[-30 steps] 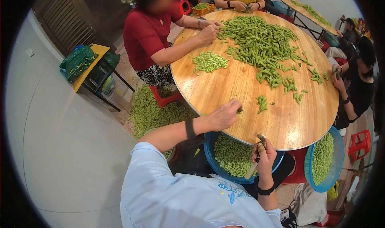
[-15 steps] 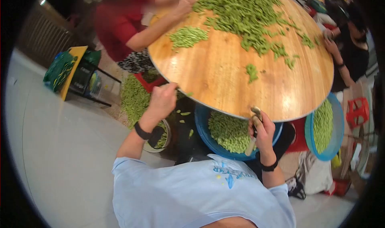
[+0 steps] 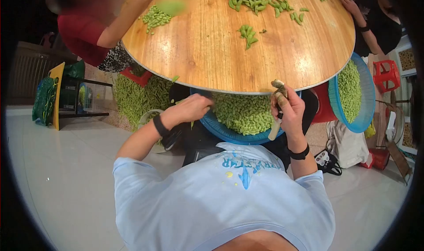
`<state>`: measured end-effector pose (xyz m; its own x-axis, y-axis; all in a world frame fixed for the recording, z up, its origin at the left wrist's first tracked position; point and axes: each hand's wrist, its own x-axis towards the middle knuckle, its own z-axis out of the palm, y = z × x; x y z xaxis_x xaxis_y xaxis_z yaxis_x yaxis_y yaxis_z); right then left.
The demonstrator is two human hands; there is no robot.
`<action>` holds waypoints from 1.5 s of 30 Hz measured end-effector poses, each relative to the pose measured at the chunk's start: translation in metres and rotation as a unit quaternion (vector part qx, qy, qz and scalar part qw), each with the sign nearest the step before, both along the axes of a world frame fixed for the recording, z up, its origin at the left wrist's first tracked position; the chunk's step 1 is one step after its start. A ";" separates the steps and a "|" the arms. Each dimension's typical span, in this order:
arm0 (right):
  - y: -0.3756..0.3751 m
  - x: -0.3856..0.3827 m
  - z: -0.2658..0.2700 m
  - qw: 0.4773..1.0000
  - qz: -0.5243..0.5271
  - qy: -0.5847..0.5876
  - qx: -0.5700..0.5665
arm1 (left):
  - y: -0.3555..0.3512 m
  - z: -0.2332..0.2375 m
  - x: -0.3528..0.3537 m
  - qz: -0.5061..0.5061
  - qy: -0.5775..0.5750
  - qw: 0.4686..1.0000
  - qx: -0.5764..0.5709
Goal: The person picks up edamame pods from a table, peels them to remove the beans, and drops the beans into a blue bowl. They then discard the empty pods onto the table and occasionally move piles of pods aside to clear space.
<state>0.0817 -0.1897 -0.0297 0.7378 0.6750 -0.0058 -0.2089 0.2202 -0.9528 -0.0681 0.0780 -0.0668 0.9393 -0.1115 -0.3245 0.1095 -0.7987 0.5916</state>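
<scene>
My right hand (image 3: 289,108) is closed around a small knife (image 3: 274,130) near the table's front edge. The knife's pale flat end points down over the blue basin (image 3: 254,138). Dirty coverings wrap some fingertips of that hand. My left hand (image 3: 194,108) is over the basin's left side, its fingers curled together and partly blurred; what they may hold is hidden. Shelled green beans (image 3: 245,114) fill the basin below both hands. Beyond, on the round wooden table (image 3: 203,52), lie a small cluster of green pods (image 3: 248,35) and a larger pile of pods (image 3: 249,1).
A person in red (image 3: 81,30) sits at the left, beside shelled beans (image 3: 157,19) on the table. Another person (image 3: 375,25) works at the right. Pods (image 3: 139,96) cover the floor at left near a pale bucket (image 3: 148,116). A second blue basin (image 3: 369,105) stands at right.
My left hand has left the table edge and moved down and right to the basin. My right hand still grips the knife. The view has tilted down, so the table sits higher.
</scene>
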 end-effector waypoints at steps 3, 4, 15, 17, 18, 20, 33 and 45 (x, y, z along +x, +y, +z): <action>-0.012 0.003 -0.007 1.000 -0.028 0.005 -0.007 | -0.011 -0.027 0.018 -0.080 0.061 0.995 0.021; -0.015 0.003 -0.009 0.999 -0.029 0.008 -0.009 | -0.015 -0.040 0.022 -0.121 0.064 0.990 -0.015; -0.042 0.008 -0.023 0.995 -0.095 0.038 0.008 | -0.063 -0.099 0.044 -0.130 0.223 0.959 0.117; -0.043 0.008 -0.023 0.994 -0.103 0.042 0.010 | -0.068 -0.118 0.042 -0.119 0.253 0.950 0.139; -0.045 0.008 -0.023 0.993 -0.108 0.046 0.009 | -0.070 -0.123 0.040 -0.122 0.253 0.949 0.142; -0.047 0.008 -0.024 0.993 -0.109 0.045 0.008 | -0.069 -0.130 0.033 -0.070 0.228 0.964 0.116; -0.037 -0.008 -0.020 0.998 -0.030 0.047 -0.002 | -0.048 0.052 -0.009 0.219 0.218 0.907 -0.287; 0.018 -0.037 0.004 0.992 0.091 0.067 0.059 | -0.070 0.072 0.046 0.230 -0.083 0.795 -0.555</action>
<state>0.0442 -0.1714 -0.0260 0.6015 0.7988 -0.0093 -0.3791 0.2751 -0.8835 -0.0218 0.0080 0.0048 0.9831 0.1256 -0.1328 0.0853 0.3275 0.9410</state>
